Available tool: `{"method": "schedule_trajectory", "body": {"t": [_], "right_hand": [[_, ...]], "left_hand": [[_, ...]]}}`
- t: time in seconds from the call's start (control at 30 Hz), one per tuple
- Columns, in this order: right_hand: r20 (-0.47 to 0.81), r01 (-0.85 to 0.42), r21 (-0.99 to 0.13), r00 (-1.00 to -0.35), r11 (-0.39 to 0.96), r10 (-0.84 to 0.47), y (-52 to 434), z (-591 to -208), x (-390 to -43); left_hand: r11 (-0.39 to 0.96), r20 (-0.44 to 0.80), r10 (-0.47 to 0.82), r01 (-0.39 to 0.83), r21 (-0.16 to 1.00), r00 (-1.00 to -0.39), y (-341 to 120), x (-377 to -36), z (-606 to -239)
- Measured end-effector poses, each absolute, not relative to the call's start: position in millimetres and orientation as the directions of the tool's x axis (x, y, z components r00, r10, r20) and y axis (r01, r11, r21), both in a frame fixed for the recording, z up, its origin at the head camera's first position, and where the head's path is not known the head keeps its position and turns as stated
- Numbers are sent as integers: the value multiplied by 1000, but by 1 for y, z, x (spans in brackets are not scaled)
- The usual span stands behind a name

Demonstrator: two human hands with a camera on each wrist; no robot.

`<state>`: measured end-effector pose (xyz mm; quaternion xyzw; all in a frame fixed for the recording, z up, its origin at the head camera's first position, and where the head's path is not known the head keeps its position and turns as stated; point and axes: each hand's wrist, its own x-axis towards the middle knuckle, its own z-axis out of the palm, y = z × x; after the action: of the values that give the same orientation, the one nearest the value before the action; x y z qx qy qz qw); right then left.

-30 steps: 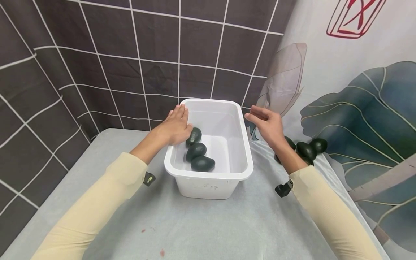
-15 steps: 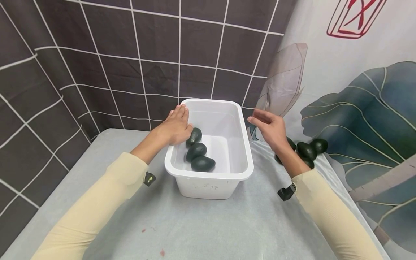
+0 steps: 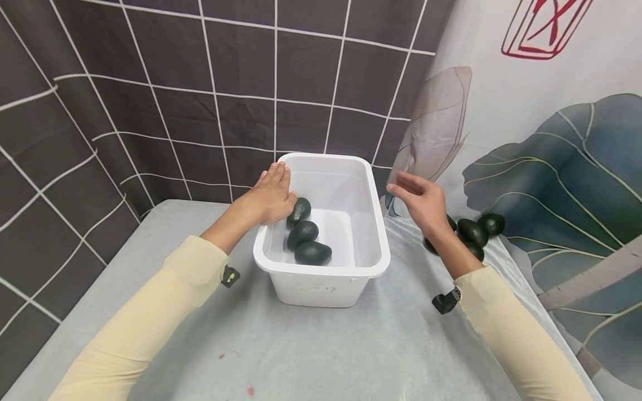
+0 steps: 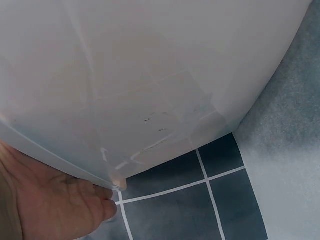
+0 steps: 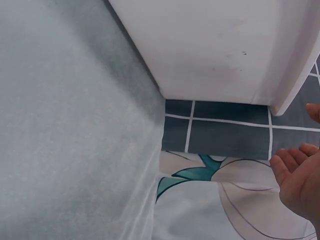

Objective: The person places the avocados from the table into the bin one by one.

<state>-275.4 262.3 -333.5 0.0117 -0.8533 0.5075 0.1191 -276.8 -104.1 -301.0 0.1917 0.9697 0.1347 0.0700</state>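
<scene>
A white plastic tub (image 3: 321, 289) stands on the cloth-covered table, with three dark green avocados (image 3: 313, 253) lying along its left inner side. My left hand (image 3: 271, 195) rests on the tub's left rim, fingers straight and together. From below, the left wrist view has the same hand (image 4: 60, 205) against the underside of the rim. Off the right side of the tub hovers my right hand (image 3: 421, 201), its fingers slightly bent and nothing held. Beyond the right forearm lie several more avocados (image 3: 472, 233), partly hidden by it.
A dark curtain with white grid lines (image 3: 241, 67) hangs behind and to the left of the tub. On the right hangs a white curtain with large blue-green leaves (image 3: 572, 167). Pale grey cloth (image 3: 321, 356) covers the table in front.
My right hand has drifted a little to the right and down, away from the tub's rim. The left hand, the tub and the avocados have stayed put.
</scene>
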Motion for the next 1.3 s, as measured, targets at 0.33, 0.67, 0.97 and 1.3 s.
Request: {"method": "schedule_trajectory", "body": {"t": [0.33, 0.67, 0.97, 1.3], "right_hand": [[204, -120, -865, -971, 488, 122, 267, -336, -270], [219, -121, -852, -966, 509, 137, 275, -342, -267], [188, -85, -871, -968, 484, 167, 281, -347, -262], [149, -40, -874, -970, 485, 189, 292, -351, -258]], "left_hand": [[888, -80, 394, 357, 290, -915, -104, -276, -300], [887, -78, 395, 358, 290, -915, -104, -275, -299], [888, -82, 395, 357, 289, -915, -105, -275, -300], [888, -80, 396, 359, 287, -915, -104, -277, -300]]}}
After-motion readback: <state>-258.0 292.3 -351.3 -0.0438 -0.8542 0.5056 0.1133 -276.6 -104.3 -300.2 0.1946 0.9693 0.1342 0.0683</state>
